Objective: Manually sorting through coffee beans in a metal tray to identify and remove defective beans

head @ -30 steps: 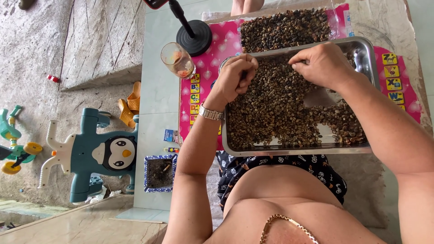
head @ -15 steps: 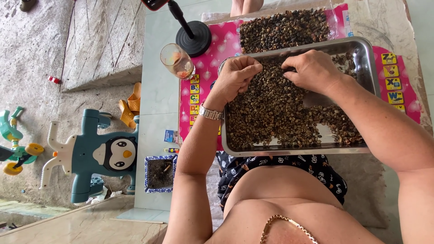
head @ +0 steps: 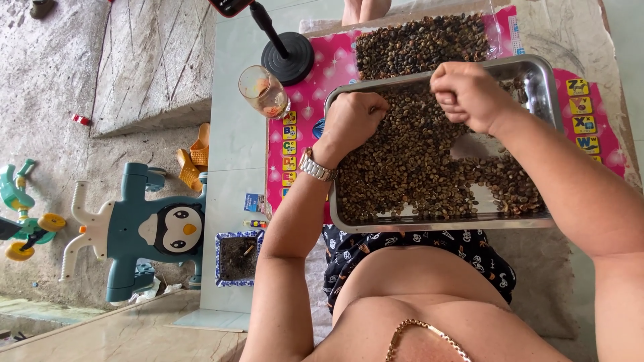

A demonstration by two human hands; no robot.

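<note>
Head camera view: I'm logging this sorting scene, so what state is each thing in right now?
Rectangular steel tray: lying flat, mostly covered with beans, bare patches on the right.
Small brown beans in the tray: loose, spread out.
Left hand: fingers curled, resting on the beans.
Right hand: closed in a fist above the beans.
Clear drinking glass: upright, nearly empty.
Heap of beans beyond the tray: piled on the pink mat.

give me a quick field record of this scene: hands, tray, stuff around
left hand: resting on the beans, fingers curled, wristwatch on the wrist
right hand: closed fist over the beans
tray: steel, holds brown beans, bare patches showing
behind tray: second heap of beans on pink mat
left of tray: glass, black round stand
</note>
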